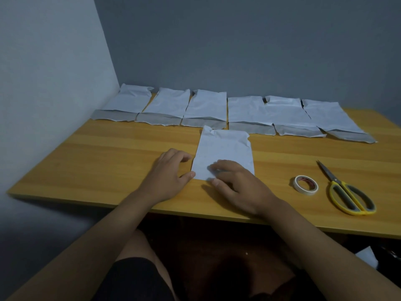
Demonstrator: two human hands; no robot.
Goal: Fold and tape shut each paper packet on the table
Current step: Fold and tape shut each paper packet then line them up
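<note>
A white paper packet (pixel 223 148) lies flat in the middle of the wooden table (pixel 108 153). My right hand (pixel 236 185) presses on its near edge, fingers spread over the paper and thumb at the packet's lower rim. My left hand (pixel 169 174) rests on the table at the packet's left side, its thumb tip touching the near left corner and its fingers loosely curled. A roll of white tape (pixel 306 185) sits to the right of my right hand. Several more packets (pixel 206 107) lie in a row along the far edge, each with a grey flap open toward me.
Yellow-handled scissors (pixel 345 192) lie closed at the near right, beside the tape. Walls stand close behind the table and to its left. The table's near edge runs just under my wrists. My knees are in the dark below it.
</note>
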